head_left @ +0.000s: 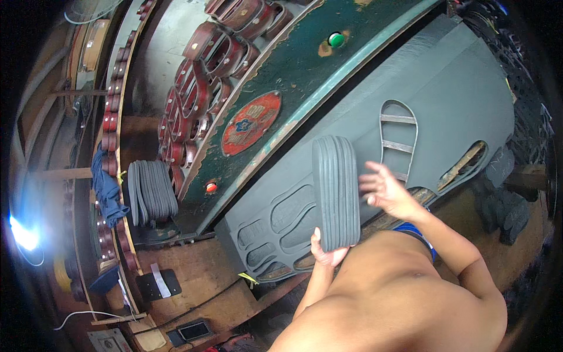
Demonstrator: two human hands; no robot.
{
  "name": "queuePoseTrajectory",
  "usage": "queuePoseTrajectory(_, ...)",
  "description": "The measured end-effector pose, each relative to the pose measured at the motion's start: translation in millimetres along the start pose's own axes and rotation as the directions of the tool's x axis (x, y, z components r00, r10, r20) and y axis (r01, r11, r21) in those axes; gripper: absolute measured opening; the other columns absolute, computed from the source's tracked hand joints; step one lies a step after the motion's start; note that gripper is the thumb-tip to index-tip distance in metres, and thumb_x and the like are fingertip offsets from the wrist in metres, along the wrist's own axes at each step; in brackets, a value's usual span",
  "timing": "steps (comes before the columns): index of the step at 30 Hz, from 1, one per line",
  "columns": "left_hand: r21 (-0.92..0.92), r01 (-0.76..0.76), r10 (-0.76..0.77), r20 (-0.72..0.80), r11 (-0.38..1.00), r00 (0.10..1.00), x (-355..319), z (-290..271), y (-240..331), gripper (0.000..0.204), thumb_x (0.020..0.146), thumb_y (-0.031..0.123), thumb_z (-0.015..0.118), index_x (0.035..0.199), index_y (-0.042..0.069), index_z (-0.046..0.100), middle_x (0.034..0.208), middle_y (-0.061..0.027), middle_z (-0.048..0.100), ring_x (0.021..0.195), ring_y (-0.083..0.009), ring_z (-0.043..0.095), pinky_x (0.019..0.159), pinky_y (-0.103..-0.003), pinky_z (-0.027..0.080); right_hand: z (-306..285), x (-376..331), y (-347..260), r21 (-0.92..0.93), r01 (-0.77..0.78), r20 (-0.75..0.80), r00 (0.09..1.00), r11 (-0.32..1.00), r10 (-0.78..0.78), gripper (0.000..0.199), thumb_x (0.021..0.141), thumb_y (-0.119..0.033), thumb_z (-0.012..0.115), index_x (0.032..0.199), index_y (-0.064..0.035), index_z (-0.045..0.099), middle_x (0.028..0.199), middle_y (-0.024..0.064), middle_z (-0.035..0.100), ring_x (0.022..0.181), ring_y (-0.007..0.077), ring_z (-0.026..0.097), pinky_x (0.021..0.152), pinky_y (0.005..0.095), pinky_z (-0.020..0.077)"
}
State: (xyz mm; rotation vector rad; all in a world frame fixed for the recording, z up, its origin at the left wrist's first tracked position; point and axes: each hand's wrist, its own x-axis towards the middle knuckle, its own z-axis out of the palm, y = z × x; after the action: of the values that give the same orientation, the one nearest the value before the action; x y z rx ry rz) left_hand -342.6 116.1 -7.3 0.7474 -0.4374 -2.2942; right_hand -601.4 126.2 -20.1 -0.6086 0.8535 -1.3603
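A thick stack of grey shoe soles [336, 190] stands on end in front of me. My left hand [329, 249] grips it at its lower end, thumb on the left side. Just right of the stack, my right hand [382, 189] is raised with its fingers spread and slightly blurred, holding nothing. Beyond them lies a large grey sheet [451, 88] with sole-shaped cut-outs along its near edge. On that sheet rests a sole-shaped metal cutting die [399, 141] with crossbars, to the right of my right hand.
A green press beam [293, 76] with a green button [336, 40] and a red button [211, 188] crosses above the sheet. Dark red cutting dies [202, 82] crowd the shelf behind. Another stack of soles [151, 192] sits left. A phone [193, 330] lies on the lower-left wooden bench.
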Motion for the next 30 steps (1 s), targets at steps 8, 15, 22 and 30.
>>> queuePoseTrajectory(8, 0.522, 0.037, 0.032, -0.123, 0.852, 0.992, -4, 14, -1, 0.094, 0.091, 0.049, 0.071, 0.161, 0.003, 0.028, 0.159, -0.0163, 0.043, 0.147, -0.0318, 0.042, 0.122, -0.049, 0.034, 25, -3, 25, 0.373, -0.16, 0.123, 0.985, 0.914, 0.122, 0.14, 0.065, -0.063, 0.093, 0.165, -0.0056, 0.012, 0.158, 0.0129, 0.04, 0.146, 0.0279, 0.04, 0.123, 0.0462, 0.0327)
queuePoseTrajectory(15, 0.923, -0.1, 0.305, -0.02, 0.373, 0.952, 0, 59, 16, 0.078, 0.094, 0.014, 0.069, 0.157, -0.002, 0.026, 0.154, -0.023, 0.039, 0.146, -0.0332, 0.04, 0.121, -0.047, 0.032, 18, 5, 40, 0.266, -0.022, 0.041, 0.999, 0.964, 0.012, 0.134, 0.066, -0.059, 0.096, 0.162, -0.0052, 0.02, 0.154, 0.0116, 0.044, 0.145, 0.0254, 0.041, 0.121, 0.0449, 0.0352)
queuePoseTrajectory(22, 0.999, -0.025, 0.392, 0.008, 0.038, 0.92, 10, 77, 4, 0.089, 0.083, 0.014, 0.082, 0.154, -0.003, 0.031, 0.149, -0.0229, 0.044, 0.14, -0.0322, 0.045, 0.119, -0.046, 0.036, 26, 0, 56, 0.193, 0.021, -0.088, 0.996, 0.981, -0.004, 0.131, 0.069, -0.055, 0.096, 0.162, -0.0046, 0.018, 0.155, 0.0151, 0.04, 0.146, 0.0286, 0.039, 0.122, 0.0459, 0.0333)
queuePoseTrajectory(30, 0.957, -0.133, 0.375, 0.028, 0.257, 0.926, 12, 70, 6, 0.078, 0.091, 0.01, 0.072, 0.155, -0.002, 0.028, 0.152, -0.0217, 0.041, 0.144, -0.0309, 0.041, 0.122, -0.045, 0.03, 32, 2, 50, 0.029, 0.08, -0.153, 0.985, 0.996, -0.074, 0.121, 0.075, -0.05, 0.094, 0.159, -0.0018, 0.021, 0.15, 0.0172, 0.045, 0.141, 0.028, 0.044, 0.12, 0.0436, 0.0369)
